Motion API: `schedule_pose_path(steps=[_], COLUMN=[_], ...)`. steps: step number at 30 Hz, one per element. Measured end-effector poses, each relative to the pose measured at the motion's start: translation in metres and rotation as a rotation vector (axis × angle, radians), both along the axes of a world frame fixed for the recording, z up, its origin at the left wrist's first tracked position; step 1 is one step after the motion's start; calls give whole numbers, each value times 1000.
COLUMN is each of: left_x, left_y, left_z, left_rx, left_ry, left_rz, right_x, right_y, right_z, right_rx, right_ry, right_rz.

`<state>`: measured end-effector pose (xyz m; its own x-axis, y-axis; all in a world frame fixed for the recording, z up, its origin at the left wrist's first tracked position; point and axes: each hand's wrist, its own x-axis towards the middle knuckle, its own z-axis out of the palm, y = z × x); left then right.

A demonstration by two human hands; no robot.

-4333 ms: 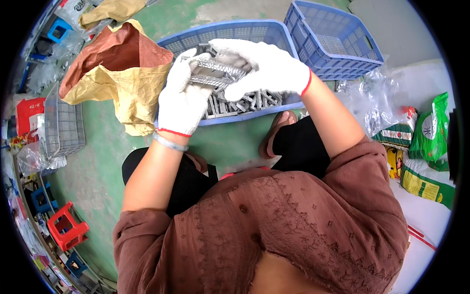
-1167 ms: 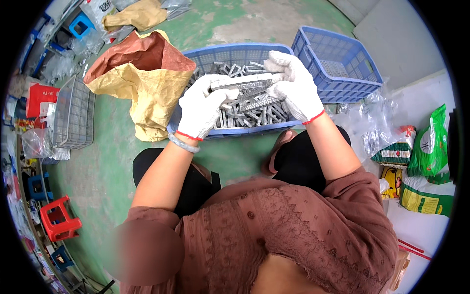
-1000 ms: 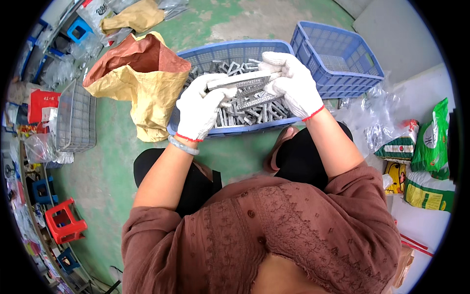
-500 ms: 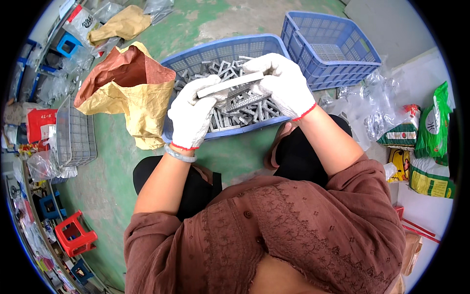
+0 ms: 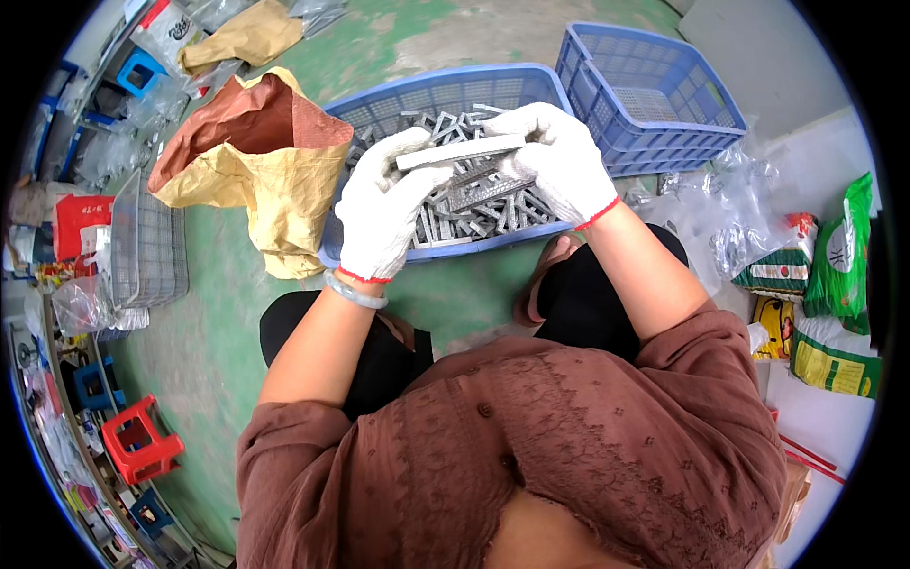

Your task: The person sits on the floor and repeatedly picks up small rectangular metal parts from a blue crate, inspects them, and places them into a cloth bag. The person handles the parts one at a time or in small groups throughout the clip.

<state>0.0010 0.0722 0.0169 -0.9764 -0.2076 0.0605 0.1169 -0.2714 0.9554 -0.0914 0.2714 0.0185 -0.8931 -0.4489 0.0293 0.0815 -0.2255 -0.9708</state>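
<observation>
1. Head view: the left hand and the right hand, both in white gloves, grasp one long grey metal bar by its two ends, above the basket.
2. Green packages with yellow ones lie at the right; a yellow-brown sack stands open at the left.
3. The blue basket holds many grey metal pieces; the second blue basket stands just beside it.

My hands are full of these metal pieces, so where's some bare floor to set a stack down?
Bare green floor lies between the yellow sack and your left knee, and a strip between the blue basket of parts and your legs. The right side is crowded with clear bags and green packets.
</observation>
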Motion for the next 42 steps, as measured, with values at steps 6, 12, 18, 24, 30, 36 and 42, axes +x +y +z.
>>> schedule_pose_path(steps=[6, 12, 18, 24, 30, 36, 42], left_x=[1, 1, -4, -3, -4, -8, -5], left_y=[4, 6, 10, 9, -8, -32, -38], left_z=[8, 4, -3, 2, 5, 2, -8], left_rx=[63, 102, 230, 392, 580, 647, 343], left_ry=[-21, -35, -136, -61, 39, 19, -78], left_rz=[-43, -9, 92, 78, -40, -34, -55], right_x=[-3, -2, 7, 16, 27, 20, 5], right_y=[0, -2, -10, -20, -25, -20, -7], right_z=[-2, -3, -9, -9, -7, -7, 7], right_rx=[80, 148, 368, 350, 328, 272, -68], right_ry=[11, 75, 697, 806, 724, 591, 220], right_rz=[-19, -29, -113, -179, -198, -102, -17])
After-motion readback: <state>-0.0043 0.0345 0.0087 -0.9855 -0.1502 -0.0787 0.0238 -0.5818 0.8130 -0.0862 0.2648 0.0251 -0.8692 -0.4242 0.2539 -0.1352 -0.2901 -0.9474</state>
